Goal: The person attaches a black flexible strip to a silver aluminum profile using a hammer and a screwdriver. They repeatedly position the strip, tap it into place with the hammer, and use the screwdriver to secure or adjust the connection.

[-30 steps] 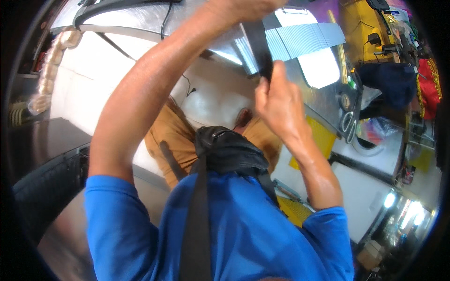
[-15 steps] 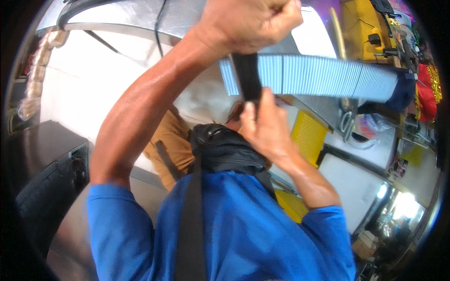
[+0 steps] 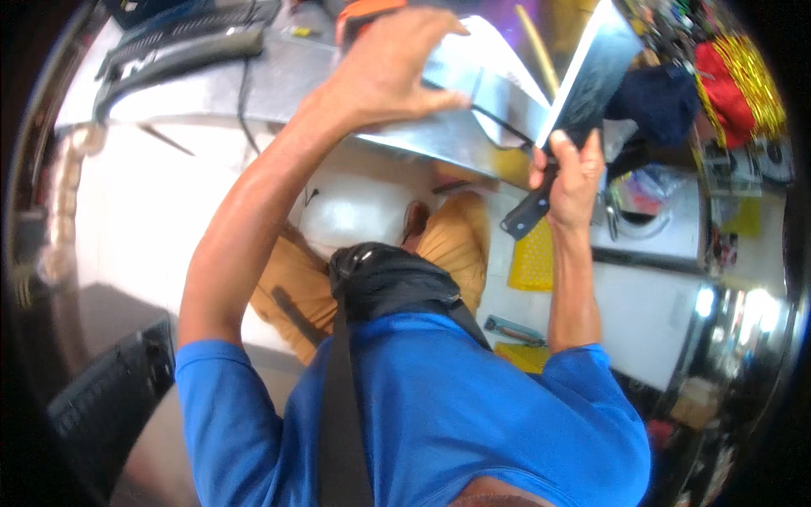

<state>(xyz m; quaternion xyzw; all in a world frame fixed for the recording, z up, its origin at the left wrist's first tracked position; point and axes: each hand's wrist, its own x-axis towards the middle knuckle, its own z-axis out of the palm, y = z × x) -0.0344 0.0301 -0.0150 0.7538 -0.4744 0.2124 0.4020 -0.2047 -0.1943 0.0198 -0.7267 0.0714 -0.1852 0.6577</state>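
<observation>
My right hand grips a cleaver near where its broad shiny blade meets the black riveted handle. The blade tilts up and away, while the handle end points down toward my lap. Over the metal table, my left hand has its thumb and fingers spread, with nothing visibly held. A thin dark strip runs between the left thumb and the right hand; I cannot tell what it is. Just beyond the left hand lies an orange and black thing, partly hidden.
A black cable hangs over the table edge. A yellow rod leans near the blade. To the right are dark cloth, red cloth with gold trim and scissors. A yellow perforated panel stands below.
My hands have moved apart; the left has opened and shifted left, the right has moved right and up. A wide pale-blue striped shape is gone, and the cleaver blade now stands tilted upward.
</observation>
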